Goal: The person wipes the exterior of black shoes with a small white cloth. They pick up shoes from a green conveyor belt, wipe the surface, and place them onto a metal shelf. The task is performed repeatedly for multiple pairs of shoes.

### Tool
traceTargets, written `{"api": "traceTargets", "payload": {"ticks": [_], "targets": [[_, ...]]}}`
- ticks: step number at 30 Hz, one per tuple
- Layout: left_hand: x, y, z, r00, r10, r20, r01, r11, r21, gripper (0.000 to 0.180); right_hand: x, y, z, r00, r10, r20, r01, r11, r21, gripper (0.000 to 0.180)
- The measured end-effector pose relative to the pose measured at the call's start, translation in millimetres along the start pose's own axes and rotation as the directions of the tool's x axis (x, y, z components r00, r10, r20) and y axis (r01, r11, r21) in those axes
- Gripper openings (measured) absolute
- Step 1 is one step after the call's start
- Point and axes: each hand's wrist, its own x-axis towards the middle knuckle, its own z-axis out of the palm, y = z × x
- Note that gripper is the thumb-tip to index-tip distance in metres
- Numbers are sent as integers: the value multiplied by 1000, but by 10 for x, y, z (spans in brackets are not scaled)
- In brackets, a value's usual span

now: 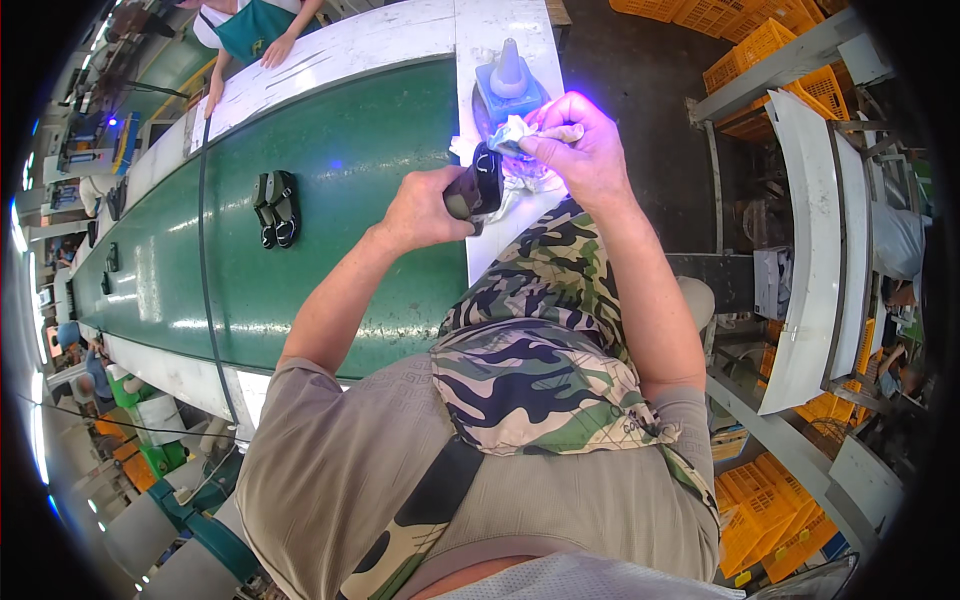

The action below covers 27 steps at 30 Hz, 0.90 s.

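My left hand [428, 208] is closed round a dark shoe [487, 180] with a white mark at its tip. It is held over the corner where the green belt meets the white table end. Close to its right, my right hand [582, 150] pinches a crumpled white-and-blue cloth [512, 134]. Violet light falls on that hand and the cloth. Just beyond them stands a blue container with a grey cone-shaped top [509, 75]. More crumpled whitish material [530, 178] lies below the right hand, partly hidden.
A green conveyor belt [330, 260] fills the left, edged in white, carrying a pair of dark sandals [276, 208] and smaller footwear farther off. A dark cable [208, 250] crosses it. A person in a green apron [250, 32] leans over the far edge. Orange crates [770, 515] stand right.
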Motion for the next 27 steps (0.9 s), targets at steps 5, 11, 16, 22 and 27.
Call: {"api": "traceTargets", "payload": {"ticks": [5, 11, 16, 22, 27], "targets": [[-16, -25, -74, 979, -48, 196, 66, 994, -89, 56, 38, 68, -2, 999, -34, -17, 33, 996, -88, 19], [-5, -118, -109, 933, -63, 353, 191, 921, -340, 65, 47, 193, 4, 998, -62, 12, 63, 992, -110, 18], [5, -99, -138, 912, -36, 408, 278, 787, -551, 66, 23, 303, 25, 996, -68, 53, 74, 992, -107, 18], [-4, -174, -96, 913, -22, 406, 319, 659, -681, 77, -35, 378, 60, 994, -61, 88, 68, 994, -82, 19], [-19, -198, -86, 900, -72, 430, 407, 493, -769, 69, -130, 473, 92, 993, 65, 102, -61, 997, -42, 21]]}}
